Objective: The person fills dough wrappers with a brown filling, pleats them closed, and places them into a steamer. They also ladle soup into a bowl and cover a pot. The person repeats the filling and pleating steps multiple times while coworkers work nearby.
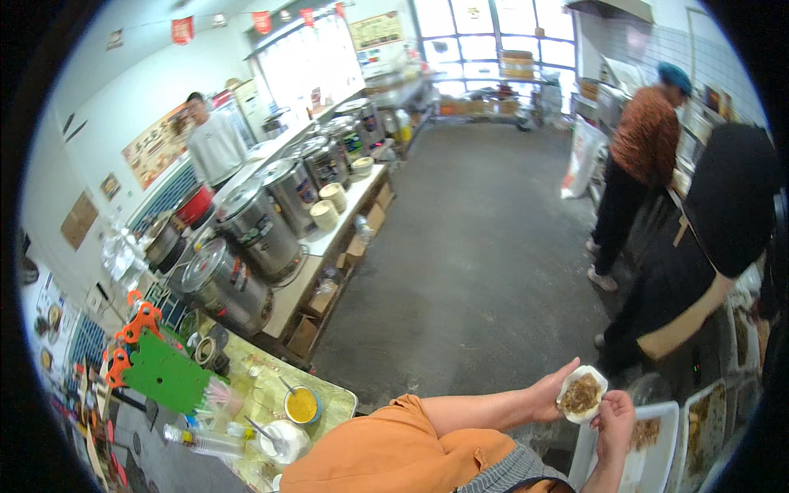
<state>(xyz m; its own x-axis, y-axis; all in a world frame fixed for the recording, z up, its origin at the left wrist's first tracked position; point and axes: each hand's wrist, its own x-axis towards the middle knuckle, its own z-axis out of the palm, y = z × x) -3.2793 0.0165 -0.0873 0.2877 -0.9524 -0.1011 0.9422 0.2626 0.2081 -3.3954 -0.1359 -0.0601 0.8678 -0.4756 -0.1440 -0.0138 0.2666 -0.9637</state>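
Note:
A round dough wrapper lies cupped in my left hand, with brown minced filling spread over its middle. The fingers of my right hand pinch the wrapper's near right edge. Much of the filling shows, so the dough is not closed over it. Just below and right of my hands sits a white plastic tub with more brown filling inside. My left forearm reaches across from an orange sleeve.
More filled trays stand at the right. A person in black is close by; another in a teal cap works behind. Steel barrels line the left counter, beyond it a person. A table holds a yellow-filled bowl.

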